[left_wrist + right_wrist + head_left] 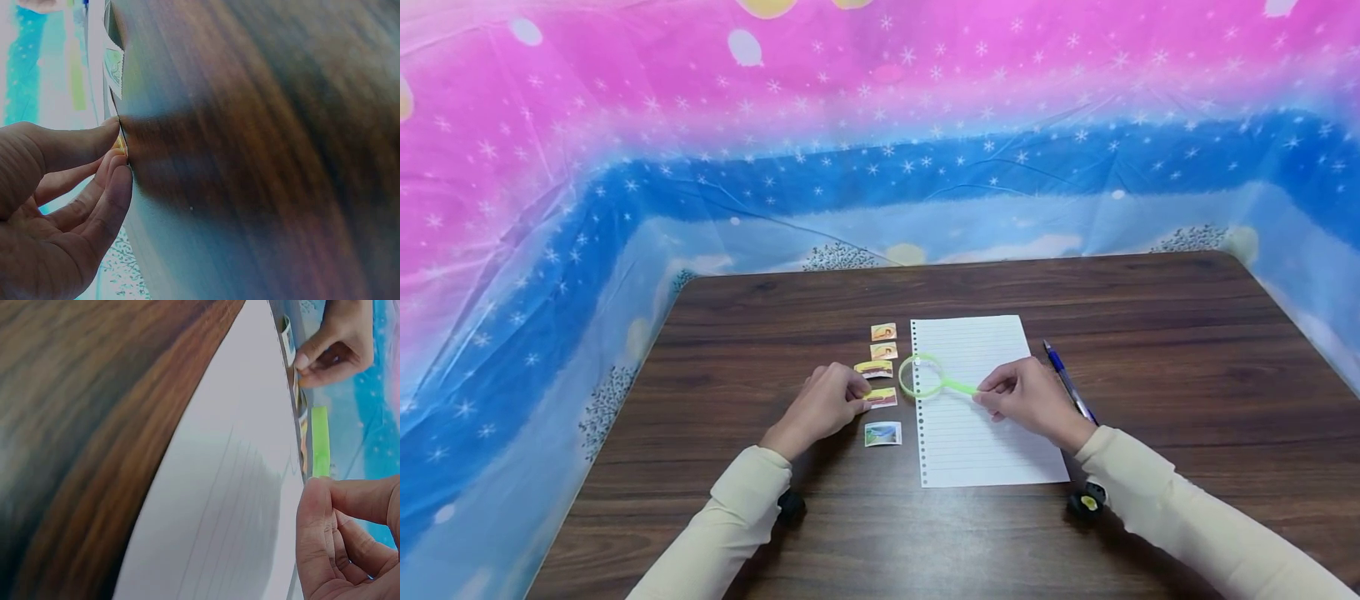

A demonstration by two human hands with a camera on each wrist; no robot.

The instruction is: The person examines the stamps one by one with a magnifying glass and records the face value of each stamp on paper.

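My right hand (1030,396) pinches the handle of a light green magnifying glass (961,387) between thumb and fingers. Its round lens is held over the left, punched edge of a lined sheet of paper (992,454). In the head view, several small stamps form a column left of the sheet. My left hand (831,404) has its thumb and fingertips on a yellow and dark red stamp (883,398), pinching its left end. Above it lie a similar curled stamp (874,368) and two orange ones, the upper orange stamp (883,332) farthest away. Nearest me is a blue-green landscape stamp (883,433).
A blue pen (1064,373) lies slanted along the right side of the sheet, partly behind my right wrist. All this rests on a dark wooden table (737,333). A pink and blue snowflake-patterned cloth (880,167) hangs around its far and left sides.
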